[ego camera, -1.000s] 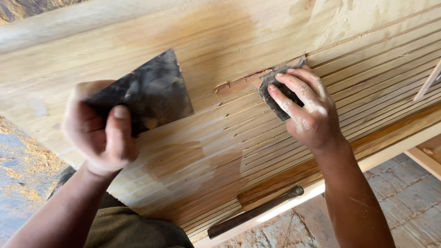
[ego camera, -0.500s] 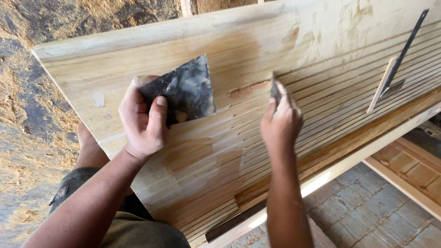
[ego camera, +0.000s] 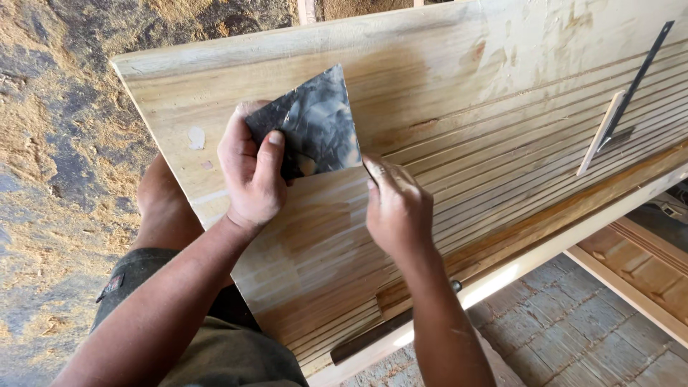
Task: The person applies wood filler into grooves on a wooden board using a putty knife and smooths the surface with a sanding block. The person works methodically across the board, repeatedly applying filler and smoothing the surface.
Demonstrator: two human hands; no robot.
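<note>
A pale wooden panel [ego camera: 444, 93] with long grooves lies slanted in front of me. My left hand [ego camera: 251, 172] grips a dark, smeared flat metal plate [ego camera: 315, 122] by its lower left corner, held over the panel's smooth part. My right hand [ego camera: 398, 208] is closed around a small dark scraper whose tip [ego camera: 370, 169] shows just at the plate's lower right corner; most of it is hidden in my fist.
A try square [ego camera: 623, 107] with a wooden handle and dark blade rests on the grooves at the right. A dark tool [ego camera: 380, 333] lies under the panel's near edge. Sawdust [ego camera: 43, 129] covers the ground at left; brick paving [ego camera: 573, 330] and wooden frame pieces [ego camera: 645, 272] are at lower right.
My right hand has moved left from the grooved patch to the plate's edge. The left hand and plate shifted slightly right. The view has swung left, showing more of the panel's end.
</note>
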